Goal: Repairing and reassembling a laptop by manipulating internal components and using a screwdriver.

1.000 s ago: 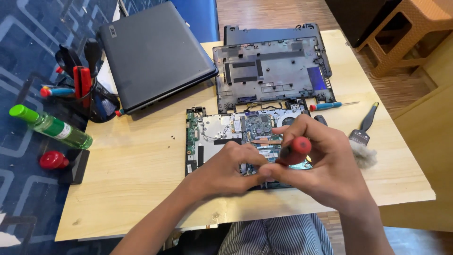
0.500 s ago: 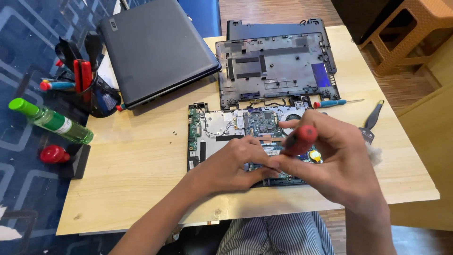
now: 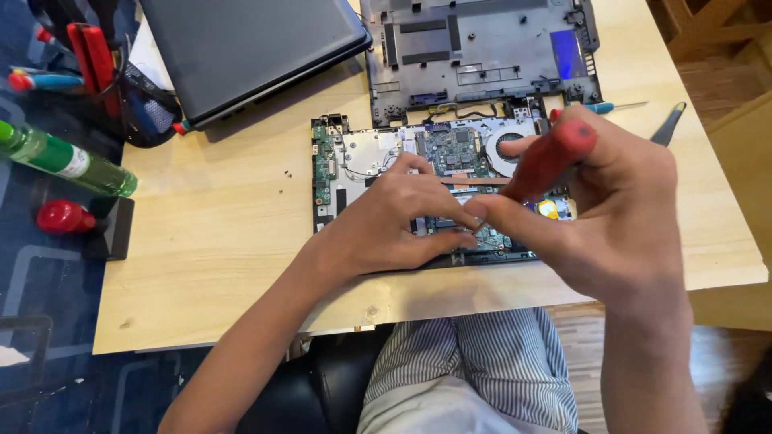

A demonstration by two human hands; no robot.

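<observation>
Over the near edge of the opened laptop, the right hand (image 3: 611, 217) is clenched around a red-handled screwdriver (image 3: 551, 159), its handle slanting up and away while the shaft runs down out of sight between the fingers. Just beside it, the left hand (image 3: 398, 221) lies on the exposed motherboard (image 3: 438, 157), thumb and forefinger pinched together at the spot where the tool's tip seems to meet the board; whether they grip a screw or only steady the tip cannot be told, as the fingers hide it. A round cooling fan (image 3: 507, 145) shows at the board's far right corner, partly behind the right hand's fingers.

Beyond the board, touching its far edge, lies the detached grey bottom case (image 3: 482, 48) of the laptop, inside up. A second, blue-handled screwdriver (image 3: 607, 107) and a dark-handled brush (image 3: 667, 124) rest to the right of it on the wooden counter (image 3: 217, 241). At the far left corner sits a closed dark laptop (image 3: 241, 48). Off the counter's left edge, on the blue floor, are a green bottle (image 3: 68, 161), a red-topped object (image 3: 64, 217) and a pouch of red-handled tools (image 3: 96, 56).
</observation>
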